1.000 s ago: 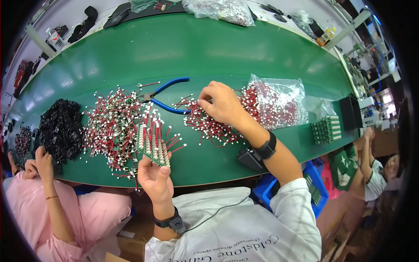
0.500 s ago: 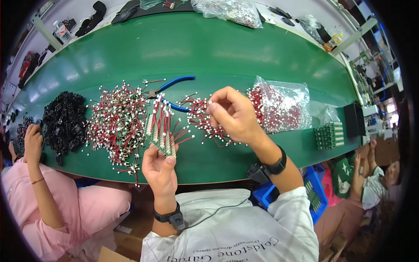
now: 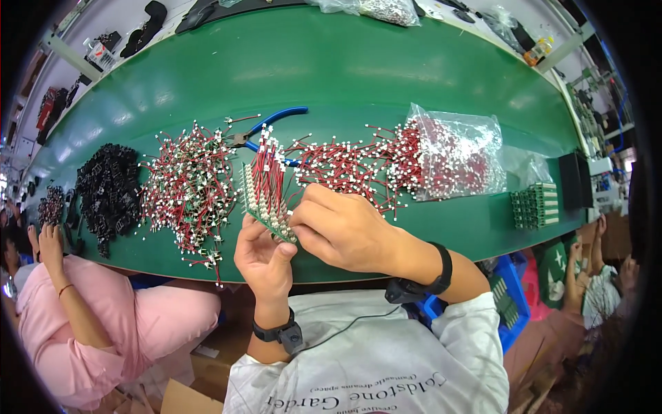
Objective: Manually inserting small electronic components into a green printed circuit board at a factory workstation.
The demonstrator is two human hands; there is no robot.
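Note:
My left hand (image 3: 265, 265) grips the lower edge of a green circuit board panel (image 3: 278, 226), tilted above the table's near edge. Rows of white connectors cover the panel, and red and black wire leads (image 3: 267, 169) with white plugs stand up from many of them. At the panel's right side my right hand (image 3: 345, 231) is pinched closed against the connectors; its fingers hide whatever is between them. Beyond the right hand lies a spread of loose red wire leads (image 3: 338, 162). Blue-handled cutters (image 3: 279, 119) rest behind the panel.
Left of the panel lie a heap of wired pieces (image 3: 189, 186) and a pile of black parts (image 3: 108, 190). To the right are a clear bag of leads (image 3: 462, 159), stacked green boards (image 3: 534, 205) and a black box (image 3: 574, 179). A co-worker's hand (image 3: 52, 245) is at far left.
My right hand has come down from above the loose leads to the panel's right side. The left hand and panel have shifted slightly right in the picture.

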